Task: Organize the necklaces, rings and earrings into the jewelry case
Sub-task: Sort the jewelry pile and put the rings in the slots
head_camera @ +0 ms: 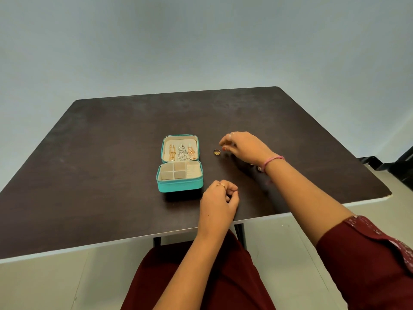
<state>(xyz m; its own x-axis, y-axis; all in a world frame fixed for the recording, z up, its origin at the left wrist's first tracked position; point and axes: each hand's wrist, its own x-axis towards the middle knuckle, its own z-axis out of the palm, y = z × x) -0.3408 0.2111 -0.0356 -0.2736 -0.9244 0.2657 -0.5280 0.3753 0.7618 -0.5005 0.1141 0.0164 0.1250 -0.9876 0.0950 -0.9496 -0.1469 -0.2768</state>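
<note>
A teal jewelry case point(180, 185) is lying open near the middle of a dark surface point(100, 175), its lid point(180, 148) being propped back away from the person. Three necklaces point(182, 152) are being held inside the lid, hung side by side: two gold-and-orange ones flanking a silver chain. The lower tray is being divided into small square compartments on its left and a ribbed ring-roll section on its right; whether anything is lying in them cannot be told.

A gold ring point(216, 152) is lying on the surface just to the right of the lid, apart from the case. The right hand point(242, 147) is being held just beside that ring, fingers curled down with the fingertips drawn close together; whether something small is being pinched between them cannot be told. A pink bracelet point(273, 161) is being worn on that wrist, and small objects are partly hidden beneath it.

The left hand point(220, 199) is being rested on the surface just right of the case's front corner, fingers curled loosely inward with nothing visibly gripped.
</note>
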